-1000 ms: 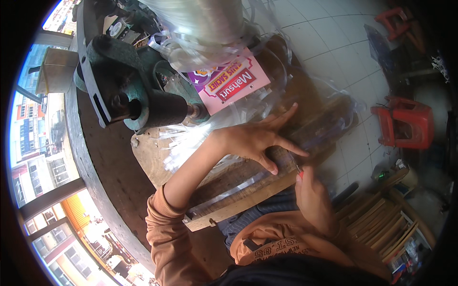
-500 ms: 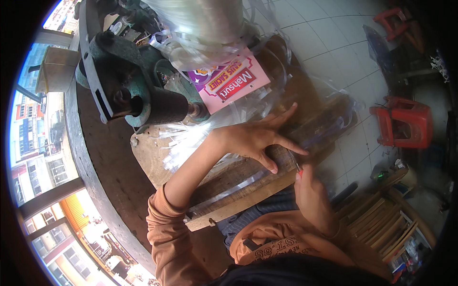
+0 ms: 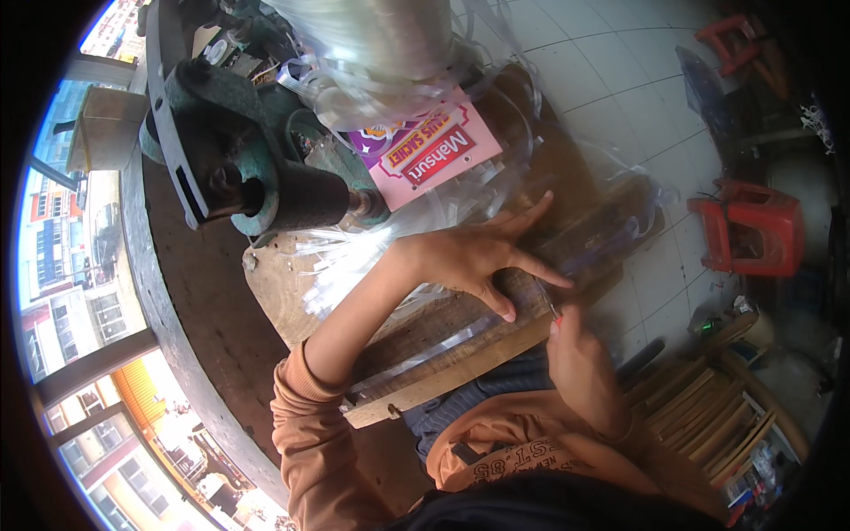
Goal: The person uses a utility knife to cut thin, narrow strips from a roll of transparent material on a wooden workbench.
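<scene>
My left hand (image 3: 456, 258) lies over a wooden bench (image 3: 509, 351), fingers spread wide, its thumb and forefinger on the wood. Beside its forefinger my right hand (image 3: 580, 365) is closed on a slim red-handled tool (image 3: 556, 320). The tool's thin metal end points at the wood between the two hands; whether it is a blade or a spike I cannot make out. A clear plastic strip (image 3: 438, 349) runs along the bench near its front edge. Beneath and left of my left hand spreads a bundle of whitish plastic strips (image 3: 341, 257).
A worn green metal machine with a dark roller (image 3: 310, 196) stands at the left. Behind my hands are a large roll of clear plastic ribbon (image 3: 376, 44) and a pink printed card (image 3: 443, 155). Red plastic stools (image 3: 761, 232) stand on the tiled floor at right, near wooden slats (image 3: 699, 411).
</scene>
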Action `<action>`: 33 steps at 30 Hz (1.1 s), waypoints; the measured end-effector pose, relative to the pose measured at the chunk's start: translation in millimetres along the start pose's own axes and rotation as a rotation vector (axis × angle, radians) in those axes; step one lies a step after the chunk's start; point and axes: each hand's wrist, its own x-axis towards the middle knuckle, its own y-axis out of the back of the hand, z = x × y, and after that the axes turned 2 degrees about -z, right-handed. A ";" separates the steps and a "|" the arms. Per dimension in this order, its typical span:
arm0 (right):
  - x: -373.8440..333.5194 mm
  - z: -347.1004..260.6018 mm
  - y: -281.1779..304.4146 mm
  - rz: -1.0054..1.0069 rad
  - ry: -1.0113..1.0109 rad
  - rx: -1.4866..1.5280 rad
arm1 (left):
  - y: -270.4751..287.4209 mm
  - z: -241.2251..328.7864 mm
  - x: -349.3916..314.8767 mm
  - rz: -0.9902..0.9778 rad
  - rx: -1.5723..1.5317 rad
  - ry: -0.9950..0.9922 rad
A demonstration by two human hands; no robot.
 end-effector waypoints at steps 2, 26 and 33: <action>0.3 -1.4 -0.5 -0.005 -0.013 -0.077 | 1.3 0.9 1.0 -0.012 -0.011 0.007; 12.6 -3.4 2.3 0.011 0.042 -0.221 | 3.0 -0.7 2.7 -0.037 -0.131 -0.021; 6.9 1.5 -2.0 0.055 0.049 -0.108 | 0.5 -3.4 2.5 -0.002 -0.037 -0.040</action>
